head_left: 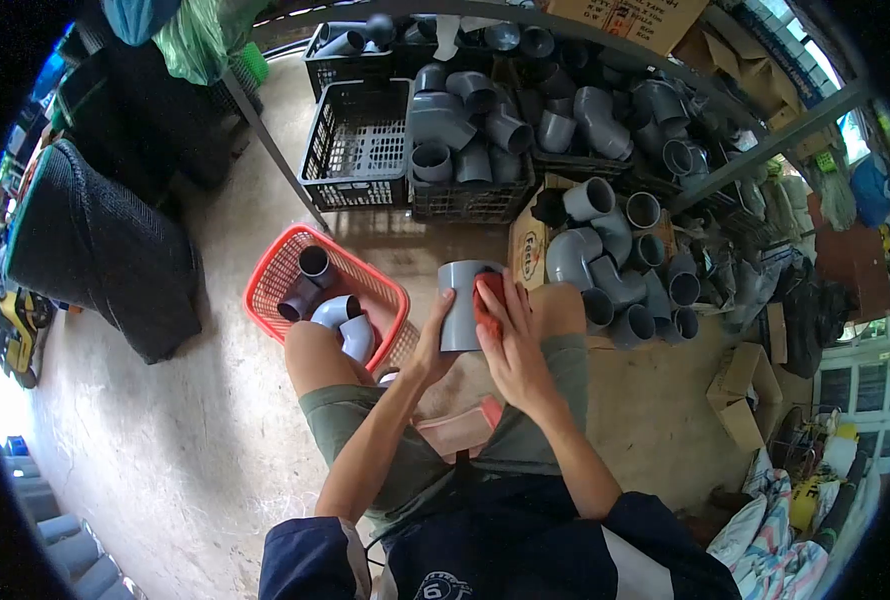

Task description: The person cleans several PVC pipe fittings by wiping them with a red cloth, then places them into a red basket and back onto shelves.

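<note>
Between my knees I hold up a grey plastic pipe fitting (458, 308). My left hand (429, 340) grips its left side, thumb along the wall. Against its right side, my right hand (510, 340) presses a red cloth (489, 305), fingers laid over it. The fitting's lower end is partly hidden by my hands. Left of my left hand is a red plastic basket (390, 290) with several grey elbow fittings (337, 311) inside.
Black crates (355, 195) stand ahead, one holding piled grey fittings (445, 120). More pipe elbows (575, 258) fill a cardboard box (530, 245) at front right. A metal frame leg (280, 160) rises near the basket. An opened carton (740, 420) sits at right.
</note>
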Motion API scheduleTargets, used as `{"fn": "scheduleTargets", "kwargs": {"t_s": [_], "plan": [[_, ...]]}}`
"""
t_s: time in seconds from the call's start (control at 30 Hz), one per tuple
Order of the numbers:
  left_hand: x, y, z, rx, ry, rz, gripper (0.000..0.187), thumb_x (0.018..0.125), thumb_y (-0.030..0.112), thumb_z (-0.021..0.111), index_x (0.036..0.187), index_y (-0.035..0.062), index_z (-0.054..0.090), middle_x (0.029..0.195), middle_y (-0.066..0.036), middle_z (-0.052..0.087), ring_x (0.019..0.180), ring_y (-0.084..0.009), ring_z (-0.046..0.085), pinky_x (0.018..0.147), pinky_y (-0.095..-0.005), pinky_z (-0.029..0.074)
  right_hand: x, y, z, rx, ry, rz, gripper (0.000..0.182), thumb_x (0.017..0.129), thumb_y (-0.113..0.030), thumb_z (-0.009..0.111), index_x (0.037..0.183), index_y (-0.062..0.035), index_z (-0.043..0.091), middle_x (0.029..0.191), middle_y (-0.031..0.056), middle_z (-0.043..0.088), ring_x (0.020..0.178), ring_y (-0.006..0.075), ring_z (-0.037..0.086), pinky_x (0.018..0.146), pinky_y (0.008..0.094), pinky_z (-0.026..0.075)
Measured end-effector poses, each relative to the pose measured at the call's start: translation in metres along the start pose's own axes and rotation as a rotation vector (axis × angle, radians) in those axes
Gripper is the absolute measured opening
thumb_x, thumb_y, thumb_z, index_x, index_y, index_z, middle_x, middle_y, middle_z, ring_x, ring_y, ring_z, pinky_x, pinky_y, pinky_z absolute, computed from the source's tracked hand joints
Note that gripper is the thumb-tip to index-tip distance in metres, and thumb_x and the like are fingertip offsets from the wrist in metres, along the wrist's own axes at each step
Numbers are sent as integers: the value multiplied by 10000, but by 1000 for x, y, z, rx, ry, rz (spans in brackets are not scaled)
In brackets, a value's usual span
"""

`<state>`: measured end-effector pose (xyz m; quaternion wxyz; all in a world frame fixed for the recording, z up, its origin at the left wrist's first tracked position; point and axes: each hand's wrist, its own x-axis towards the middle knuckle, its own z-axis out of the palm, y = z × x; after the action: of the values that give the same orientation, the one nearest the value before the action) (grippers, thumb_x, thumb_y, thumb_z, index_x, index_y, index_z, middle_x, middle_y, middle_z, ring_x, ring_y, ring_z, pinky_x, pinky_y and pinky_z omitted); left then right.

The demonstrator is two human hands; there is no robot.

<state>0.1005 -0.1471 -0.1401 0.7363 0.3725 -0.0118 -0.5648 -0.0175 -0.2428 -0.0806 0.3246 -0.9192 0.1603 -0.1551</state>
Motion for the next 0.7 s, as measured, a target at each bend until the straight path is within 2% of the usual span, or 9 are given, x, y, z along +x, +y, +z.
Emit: {"fn": "scheduleTargets", "kwargs": {"t_s": [0.1,0.2,0.33,0.43,0.47,0.53,0.57,0.67,0.7], "plan": [[-3,-6,-7,-133,-26,-24,722,961,634,453,1457,110,442,1358,-138,565,1236,-265,567,1066,-426,452,23,-1,3,124,24,36,519,1047,-304,463,1523,-117,371,1598,266,194,1422,531,245,1155,587,252],[2,-9,-18,-72,-35,25,723,960,635,446,1452,106,446,1358,-142,566,1243,-262,565,1067,-441,450,30,-6,5,183,80,65,509,1042,-289,468,1507,-98,392,1590,263,218,1416,530,256,1157,575,258],[-2,-7,-16,-127,-75,59,846,939,680,433,1481,32,381,1393,-194,532,1275,-324,542,1111,-466,410,16,-20,13,15,134,1,515,1015,-231,518,1501,-92,420,1602,231,235,1457,460,249,1173,509,257],[-9,6,-7,-283,-205,59,910,914,726,395,1466,2,394,1437,-226,494,1309,-377,505,1152,-483,360,-10,-37,12,-136,-21,-95,515,1018,-249,489,1492,-64,406,1567,279,249,1409,560,236,1149,590,266],[-7,5,-10,-293,-167,46,925,910,732,391,1467,-6,393,1435,-234,493,1326,-377,489,1162,-488,345,-10,-40,11,-119,-13,-77,513,1019,-246,487,1489,-60,409,1566,280,250,1405,569,231,1147,596,266],[-7,3,-8,-301,-139,6,899,909,736,389,1469,33,409,1417,-197,520,1306,-347,512,1134,-473,380,-8,-42,8,-89,6,-38,507,1019,-240,484,1484,-50,413,1563,283,253,1398,588,223,1142,609,265],[-6,1,-6,-271,-122,23,867,917,726,391,1468,59,418,1417,-182,520,1297,-334,518,1123,-470,392,1,-35,7,-95,35,-5,504,1031,-246,472,1483,-35,401,1551,288,275,1404,548,262,1154,572,272],[-6,-7,-3,-209,-77,49,811,926,715,395,1468,114,437,1416,-143,520,1280,-298,530,1099,-463,416,34,-20,-5,277,146,155,529,1044,-266,459,1498,-12,363,1543,294,293,1413,494,303,1168,502,279],[-6,-10,-7,-207,-68,41,817,920,724,396,1467,118,438,1416,-132,522,1280,-288,530,1097,-460,416,41,-12,-5,247,151,197,544,1053,-285,450,1522,-30,343,1584,228,293,1456,364,322,1174,376,276]]}}
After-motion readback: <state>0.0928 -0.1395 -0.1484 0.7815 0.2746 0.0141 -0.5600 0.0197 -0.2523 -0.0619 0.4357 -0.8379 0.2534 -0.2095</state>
